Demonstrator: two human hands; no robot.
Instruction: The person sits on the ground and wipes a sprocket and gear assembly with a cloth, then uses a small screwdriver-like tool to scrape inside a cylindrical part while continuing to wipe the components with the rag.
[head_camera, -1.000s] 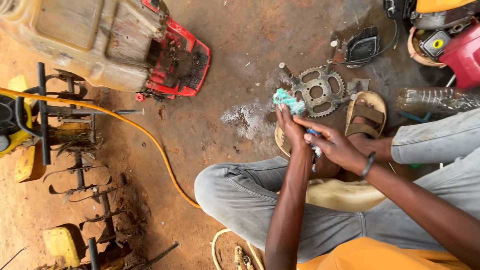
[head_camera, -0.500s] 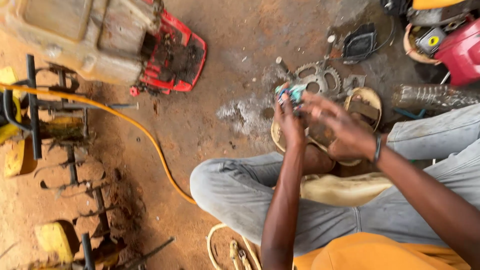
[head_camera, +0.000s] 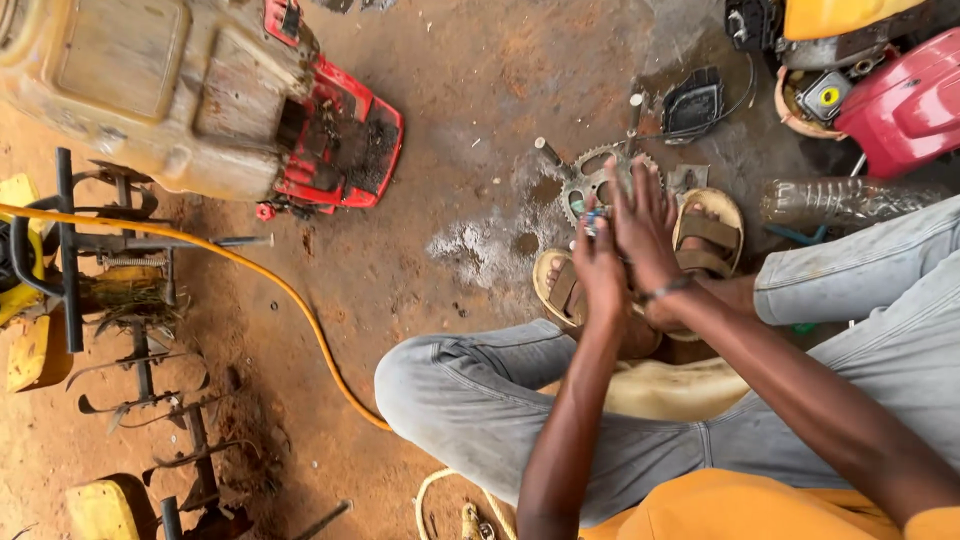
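My left hand and my right hand are pressed together in front of me, with a small teal and white object squeezed between them. The right hand's fingers are straight and point away from me. Just beyond the hands a toothed metal sprocket lies on the dirt floor. My feet sit in tan sandals under the hands. I wear grey trousers and an orange top, and a thin band circles my right wrist.
A dirty yellow tank with a red engine housing lies at top left. A tiller with metal tines fills the left edge. An orange hose crosses the floor. A red machine, a plastic bottle and a black part sit at top right.
My hands have moved forward toward the sprocket and closed flat against each other. The teal object, held up in the fingers before, is now mostly hidden between my palms.
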